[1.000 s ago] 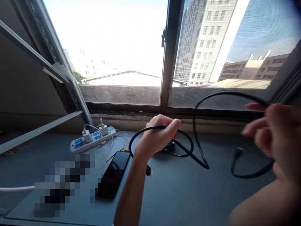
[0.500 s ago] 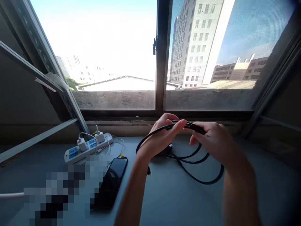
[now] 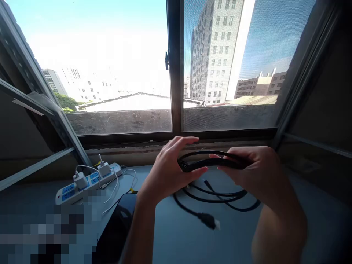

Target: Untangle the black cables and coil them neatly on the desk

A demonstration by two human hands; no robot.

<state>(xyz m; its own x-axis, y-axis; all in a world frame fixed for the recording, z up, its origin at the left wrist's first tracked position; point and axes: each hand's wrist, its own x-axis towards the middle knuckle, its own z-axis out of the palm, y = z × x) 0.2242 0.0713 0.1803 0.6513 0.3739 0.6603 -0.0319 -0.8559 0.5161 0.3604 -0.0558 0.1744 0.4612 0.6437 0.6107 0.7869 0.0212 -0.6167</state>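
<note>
A coil of black cable is held above the desk between my two hands. My right hand wraps its fingers and thumb round the right end of the loops. My left hand is open at the other end, thumb and forefinger spread wide, with the coil touching the crook of the thumb. Lower loops hang beneath the hands. One black plug with a pale tip hangs at the front on a length of cable; its exact type is unclear. A second thin black end shows behind the lower loops.
Left of my hands, a black phone lies on the grey-blue desk, partly behind my left forearm. A white power strip with two chargers and white cords stands farther back. Metal frames flank the window. Blurred blocks cover the lower left.
My left hand has opened and shifted left, with its fingers now off the top of the coil. The plug has swung into view in front. The camera view has turned slightly right.
</note>
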